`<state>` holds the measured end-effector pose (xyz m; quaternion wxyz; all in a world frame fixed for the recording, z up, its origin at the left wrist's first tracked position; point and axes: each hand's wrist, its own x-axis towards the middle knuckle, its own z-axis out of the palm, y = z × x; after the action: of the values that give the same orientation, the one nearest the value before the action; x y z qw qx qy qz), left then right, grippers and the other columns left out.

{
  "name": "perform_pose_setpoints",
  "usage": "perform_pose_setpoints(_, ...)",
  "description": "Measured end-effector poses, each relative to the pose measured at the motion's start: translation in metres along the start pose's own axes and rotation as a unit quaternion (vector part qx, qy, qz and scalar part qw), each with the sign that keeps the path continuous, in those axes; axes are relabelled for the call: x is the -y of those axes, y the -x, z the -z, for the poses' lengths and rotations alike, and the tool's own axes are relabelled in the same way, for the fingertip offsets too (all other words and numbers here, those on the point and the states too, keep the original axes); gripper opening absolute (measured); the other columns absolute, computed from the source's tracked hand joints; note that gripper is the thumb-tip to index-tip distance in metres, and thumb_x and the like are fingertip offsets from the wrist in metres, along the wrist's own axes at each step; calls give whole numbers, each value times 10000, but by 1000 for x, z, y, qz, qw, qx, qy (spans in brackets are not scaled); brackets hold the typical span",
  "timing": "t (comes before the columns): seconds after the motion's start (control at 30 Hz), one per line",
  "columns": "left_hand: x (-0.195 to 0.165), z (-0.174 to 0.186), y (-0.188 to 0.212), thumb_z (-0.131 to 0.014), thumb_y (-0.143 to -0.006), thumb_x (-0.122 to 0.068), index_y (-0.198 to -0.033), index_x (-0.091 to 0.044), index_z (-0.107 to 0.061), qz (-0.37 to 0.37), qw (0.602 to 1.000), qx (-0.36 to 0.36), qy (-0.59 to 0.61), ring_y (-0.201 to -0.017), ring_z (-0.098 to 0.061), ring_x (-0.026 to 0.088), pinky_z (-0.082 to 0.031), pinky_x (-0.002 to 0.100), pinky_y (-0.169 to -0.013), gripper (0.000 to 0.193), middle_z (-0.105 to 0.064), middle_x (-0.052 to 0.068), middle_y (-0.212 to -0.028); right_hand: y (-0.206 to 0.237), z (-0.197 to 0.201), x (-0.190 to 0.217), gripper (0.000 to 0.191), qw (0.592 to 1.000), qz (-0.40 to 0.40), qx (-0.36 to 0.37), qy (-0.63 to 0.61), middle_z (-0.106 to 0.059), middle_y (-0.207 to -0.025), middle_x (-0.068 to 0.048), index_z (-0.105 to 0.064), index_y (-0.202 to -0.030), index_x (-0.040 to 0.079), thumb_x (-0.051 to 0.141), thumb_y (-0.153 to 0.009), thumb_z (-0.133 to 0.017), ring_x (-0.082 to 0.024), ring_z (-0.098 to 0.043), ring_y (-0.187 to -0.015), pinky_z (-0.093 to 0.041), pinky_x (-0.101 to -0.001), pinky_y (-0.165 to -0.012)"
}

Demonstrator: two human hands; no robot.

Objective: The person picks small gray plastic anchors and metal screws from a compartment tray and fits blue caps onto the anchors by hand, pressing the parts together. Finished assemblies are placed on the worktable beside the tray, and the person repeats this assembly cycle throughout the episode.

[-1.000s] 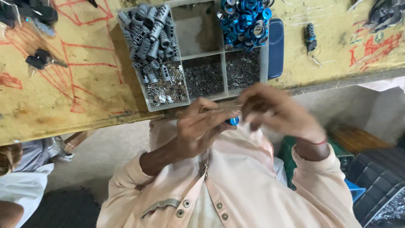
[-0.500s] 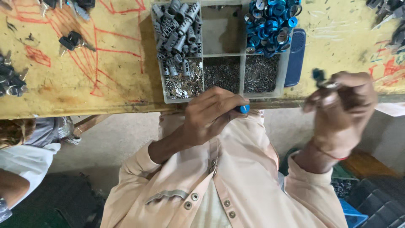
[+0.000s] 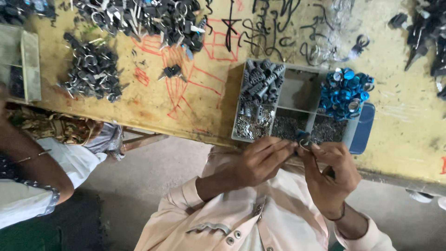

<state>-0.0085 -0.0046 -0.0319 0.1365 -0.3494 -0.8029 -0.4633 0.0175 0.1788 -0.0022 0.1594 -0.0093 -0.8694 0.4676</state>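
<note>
Meeting just below the near edge of the table [image 3: 186, 111], the two hands pinch one small part [image 3: 303, 139] between them. The left hand [image 3: 260, 160] has its fingers stretched toward the part, fingertips closed on its left side; the right hand [image 3: 332, 174] is curled, thumb and forefinger closed on the same part from the right and below. The part is dark with a blue bit and a thin wire ring, too small to tell more. It sits in front of the tray [image 3: 290, 95], over that tray's near rim. The tray is grey and split into compartments: grey springs [image 3: 260, 83] fill the far left one, blue caps [image 3: 346, 93] heap in the far right one, the middle far one looks bare, and the near row holds fine dark metal bits [image 3: 288, 126]. A blue lid [image 3: 361, 135] lies just beside the tray's right end. Farther left on the yellow, red-scribbled table lies a pile of dark clips [image 3: 90, 72], with a bigger tangle of ringed pieces [image 3: 148, 18] along the far edge. A small black piece [image 3: 171, 71] lies alone between pile and tray. Another person's arm [image 3: 32, 172], with a thin bangle, shows at the left, well apart from the hands.
</note>
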Motion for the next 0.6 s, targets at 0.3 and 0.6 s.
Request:
perform_pose_setpoints(0.3,11,-7,12,-775,-867,61,-1165,-45,-659,154,963,-4,221,-950,-702,257,-591,361,-811,337,-677,108,-1055,4,5,-29,269,989,122,61,-51,-726,-954,-148,-593,-1009,6,-172,-882,-750,-260,-690,-930,-512,-286,-660)
perform_pose_setpoints(0.6,2,-8,9,-787,-880,18,-1140,-25,-675,199,947,-2,252,-880,-700,234,-573,359,-770,286,-691,99,-993,8,-1,-22,300,992,122,5,-42,-706,-950,-154,-610,-1076,2,-166,-882,-767,-283,-673,-915,-524,-313,-745)
